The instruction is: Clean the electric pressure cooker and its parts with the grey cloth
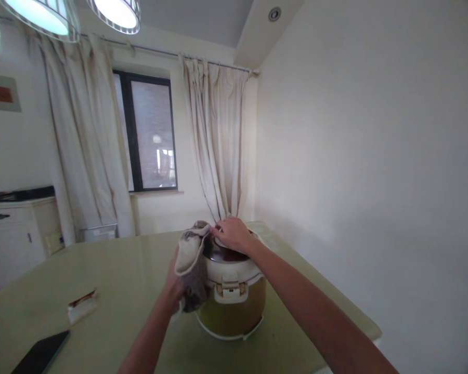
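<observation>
A white and olive-gold rice cooker (234, 306) with a dark glossy lid top (223, 253) stands upright on the table, its front latch facing me. At its left side hangs a crumpled grey and cream cloth (193, 259). My left hand (174, 280) is closed on this cloth, its fingers mostly hidden behind the folds, and the cloth lies against the cooker's side. Over the lid reaches my right hand (234, 234), fingers bent, with the fingertips pinching the cloth's upper edge.
The pale green table (132, 280) carries a dark phone (42, 353) and a small white packet (81, 306) at the left. A white wall (366, 156) runs close along the table's right side. Behind are curtains (218, 130), a window and a white cabinet (15, 234).
</observation>
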Demonstrator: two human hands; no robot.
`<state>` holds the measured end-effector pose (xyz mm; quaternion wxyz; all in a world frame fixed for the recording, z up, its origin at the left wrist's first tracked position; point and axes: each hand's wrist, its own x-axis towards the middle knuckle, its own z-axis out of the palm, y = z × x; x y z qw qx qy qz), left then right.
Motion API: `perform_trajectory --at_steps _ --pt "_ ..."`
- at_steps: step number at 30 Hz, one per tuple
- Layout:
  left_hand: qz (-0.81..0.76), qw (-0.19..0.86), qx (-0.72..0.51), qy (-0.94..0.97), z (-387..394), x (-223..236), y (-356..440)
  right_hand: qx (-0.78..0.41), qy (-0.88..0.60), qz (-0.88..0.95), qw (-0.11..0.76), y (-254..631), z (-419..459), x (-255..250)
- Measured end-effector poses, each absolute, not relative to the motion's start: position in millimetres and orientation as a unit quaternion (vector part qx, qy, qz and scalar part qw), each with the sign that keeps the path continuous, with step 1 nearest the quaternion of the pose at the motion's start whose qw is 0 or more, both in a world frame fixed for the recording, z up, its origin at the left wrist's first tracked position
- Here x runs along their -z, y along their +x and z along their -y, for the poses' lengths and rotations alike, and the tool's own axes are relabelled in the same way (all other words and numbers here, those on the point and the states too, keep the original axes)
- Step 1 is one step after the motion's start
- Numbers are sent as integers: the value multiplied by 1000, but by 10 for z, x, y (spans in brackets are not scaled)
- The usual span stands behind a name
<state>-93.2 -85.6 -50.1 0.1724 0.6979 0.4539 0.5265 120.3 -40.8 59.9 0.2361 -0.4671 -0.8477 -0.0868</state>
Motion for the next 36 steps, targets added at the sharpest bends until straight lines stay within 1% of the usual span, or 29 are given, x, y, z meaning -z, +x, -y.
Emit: perform_trajectory --at_steps 2,4,6,9,11,13,14,16,19,21,23,25,28,30,33,36 --pt "-434 166 -509 724 708 185 -921 67 -453 853 250 1205 315 -529" --pt "-427 140 -451 771 525 -73 -836 32 -438 850 291 1212 297 -483" --pt "-436 147 -397 794 296 -246 -738 6 -439 838 323 1221 296 -457" --pt "-445 247 -360 782 -56 -343 -671 19 -443 831 336 1233 285 -426" --pt "-454 308 -372 749 -208 -326 -692 33 -436 836 332 1238 282 -410" --pt "-459 331 -399 722 -231 -277 -742 34 -432 840 326 1236 293 -410" --pt "-457 325 -410 719 -189 -249 -767 29 -433 840 326 1231 301 -417" --pt "-456 271 -428 732 -4 -192 -801 12 -443 834 329 1215 317 -439" --pt "-473 111 -415 769 456 -83 -757 -38 -456 819 346 1190 311 -475" --pt "-489 11 -402 774 820 14 -648 -70 -453 807 372 1187 282 -489" --pt "-490 -61 -405 769 1175 112 -486 -82 -444 795 404 1199 243 -497" --pt "-467 -102 -402 781 1473 174 -304 -95 -438 791 417 1219 205 -503" --pt "-430 -124 -380 810 1709 152 -95 -136 -437 805 377 1241 169 -513" --pt "-418 -111 -363 825 1691 81 -60 -156 -441 812 349 1244 155 -517" --pt "-413 -50 -375 828 1452 -10 -188 -171 -440 811 347 1244 143 -511" --pt "-412 31 -450 791 1088 -24 -441 -165 -426 816 355 1252 138 -490"
